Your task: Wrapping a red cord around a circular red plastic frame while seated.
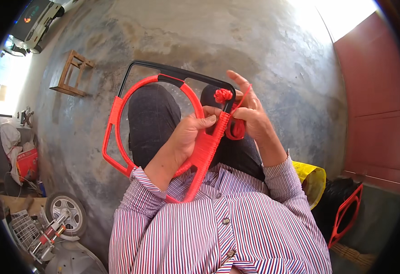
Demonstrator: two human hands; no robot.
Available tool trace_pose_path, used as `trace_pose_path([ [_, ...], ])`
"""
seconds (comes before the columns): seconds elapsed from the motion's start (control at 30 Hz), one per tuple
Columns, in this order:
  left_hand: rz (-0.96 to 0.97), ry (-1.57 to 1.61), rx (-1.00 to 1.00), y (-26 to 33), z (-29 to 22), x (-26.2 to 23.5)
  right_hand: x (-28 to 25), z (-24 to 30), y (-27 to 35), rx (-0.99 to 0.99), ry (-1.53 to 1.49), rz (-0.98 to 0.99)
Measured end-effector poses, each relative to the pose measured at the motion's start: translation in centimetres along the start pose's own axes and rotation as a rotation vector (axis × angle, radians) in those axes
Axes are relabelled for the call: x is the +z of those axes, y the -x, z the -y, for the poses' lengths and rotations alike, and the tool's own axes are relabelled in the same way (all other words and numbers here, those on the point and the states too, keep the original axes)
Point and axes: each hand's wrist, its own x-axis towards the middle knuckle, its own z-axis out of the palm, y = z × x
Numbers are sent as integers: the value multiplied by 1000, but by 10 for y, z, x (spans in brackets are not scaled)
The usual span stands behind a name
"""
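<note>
A black rounded frame (181, 69) lies across my lap, much of it wound tightly with red cord. Inside it is a ring (114, 116), also wrapped in red except for a bare black stretch at its top. My left hand (187, 137) is closed on the wrapped right side of the frame, thumb and fingertips at the edge of the winding. My right hand (256, 119) pinches the red cord beside that edge, its index finger raised and a strand running up past it. A looped cord bundle (237, 131) hangs below that hand. A red cord knot (223, 95) sits at the frame's upper right corner.
A wooden stool frame (72, 75) stands at the far left on the concrete floor. Near left are a wheel (66, 214) and metal parts. On the right are a yellow bag (311, 178), another red frame (346, 214) and a red door (373, 100).
</note>
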Motion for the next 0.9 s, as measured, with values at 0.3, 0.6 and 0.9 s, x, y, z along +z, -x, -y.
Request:
trace_pose_path([
  [0.3,64,-50,-26,-6,-1,-13,-1,-6,-16,-290,620,-258],
  [0.6,45,-60,7,-8,-4,-10,-86,32,44,32,661,-86],
  [0.9,39,-57,-23,-6,-5,-8,-225,38,95,-273,-579,-625],
])
